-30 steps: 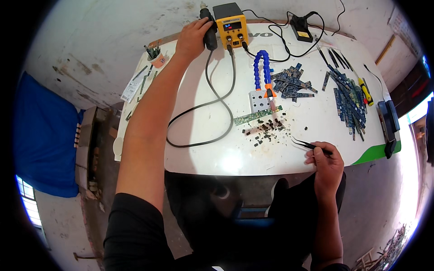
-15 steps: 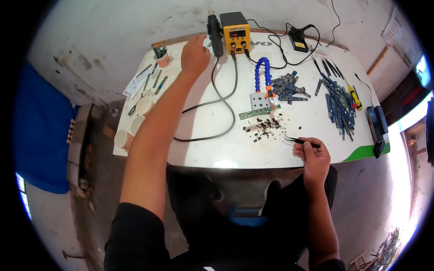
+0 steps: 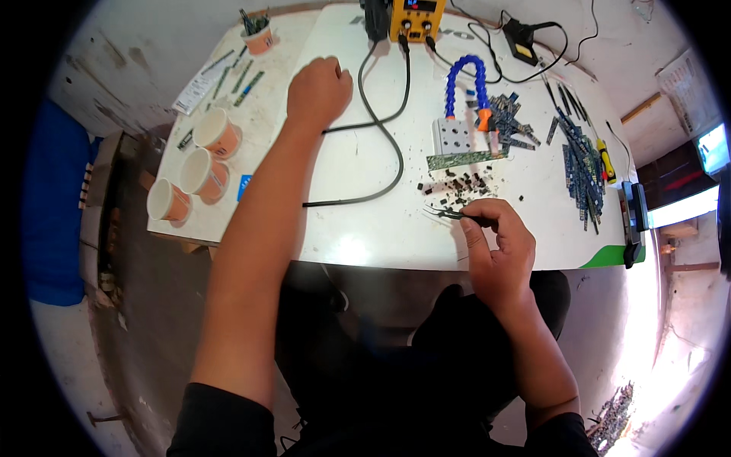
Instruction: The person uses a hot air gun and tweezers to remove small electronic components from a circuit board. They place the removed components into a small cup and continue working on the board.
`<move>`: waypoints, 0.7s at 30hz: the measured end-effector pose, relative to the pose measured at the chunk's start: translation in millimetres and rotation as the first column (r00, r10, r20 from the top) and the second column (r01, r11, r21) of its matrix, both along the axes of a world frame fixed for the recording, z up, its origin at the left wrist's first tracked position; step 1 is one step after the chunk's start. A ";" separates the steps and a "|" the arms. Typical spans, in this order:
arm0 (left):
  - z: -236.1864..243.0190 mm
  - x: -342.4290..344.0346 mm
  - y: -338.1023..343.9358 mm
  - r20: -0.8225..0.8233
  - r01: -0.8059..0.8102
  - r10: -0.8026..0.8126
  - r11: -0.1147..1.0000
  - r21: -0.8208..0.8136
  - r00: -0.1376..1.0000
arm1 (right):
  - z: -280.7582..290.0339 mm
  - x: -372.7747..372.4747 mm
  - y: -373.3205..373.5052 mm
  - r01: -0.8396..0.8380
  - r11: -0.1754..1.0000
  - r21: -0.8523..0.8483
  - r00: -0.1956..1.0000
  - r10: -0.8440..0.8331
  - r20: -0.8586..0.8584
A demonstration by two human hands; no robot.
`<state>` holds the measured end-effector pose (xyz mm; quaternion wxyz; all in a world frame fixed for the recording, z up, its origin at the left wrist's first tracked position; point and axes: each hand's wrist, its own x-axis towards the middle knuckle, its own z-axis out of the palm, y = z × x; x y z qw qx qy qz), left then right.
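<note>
My right hand point(image 3: 504, 244) pinches black tweezers point(image 3: 451, 214), their bent tips pointing left at the near edge of a scatter of small black chips point(image 3: 466, 185). My left hand point(image 3: 317, 93) is curled into a fist on the white tabletop, left of a grey cable point(image 3: 397, 164); nothing shows in it. Behind the chips a green circuit board strip point(image 3: 463, 160) lies against a grey block with holes point(image 3: 452, 138). A blue jointed hose point(image 3: 461, 70) with an orange nozzle arches over from the block, its end just above the strip.
At the back stand a yellow soldering station point(image 3: 416, 24) and a black hot-air handle point(image 3: 375, 20). Narrow board strips lie in a heap point(image 3: 512, 122) and a second pile point(image 3: 583, 171) on the right, beside a yellow screwdriver point(image 3: 607, 161). Paper cups point(image 3: 204, 174) line the left edge.
My left hand has come back from beside the hot-air handle and closed into a fist. My right hand has moved left with the tweezers, up to the chips. The view has shifted.
</note>
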<state>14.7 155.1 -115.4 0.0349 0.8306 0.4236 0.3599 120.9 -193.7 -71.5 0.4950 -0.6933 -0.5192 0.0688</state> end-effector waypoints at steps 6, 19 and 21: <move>1.3 -1.5 4.9 -0.022 -0.011 0.009 0.995 -0.099 1.000 | -2.1 -2.7 11.2 -0.050 0.999 0.002 0.987 0.049 0.151; 8.8 -0.3 4.3 -0.058 -0.036 0.024 0.976 -0.213 0.998 | -6.2 1.3 14.5 -0.047 0.997 -0.057 0.994 0.053 0.099; 8.8 -1.0 4.7 -0.061 -0.038 0.025 0.975 -0.217 0.998 | -6.7 0.2 14.4 -0.047 0.997 -0.063 0.994 0.053 0.094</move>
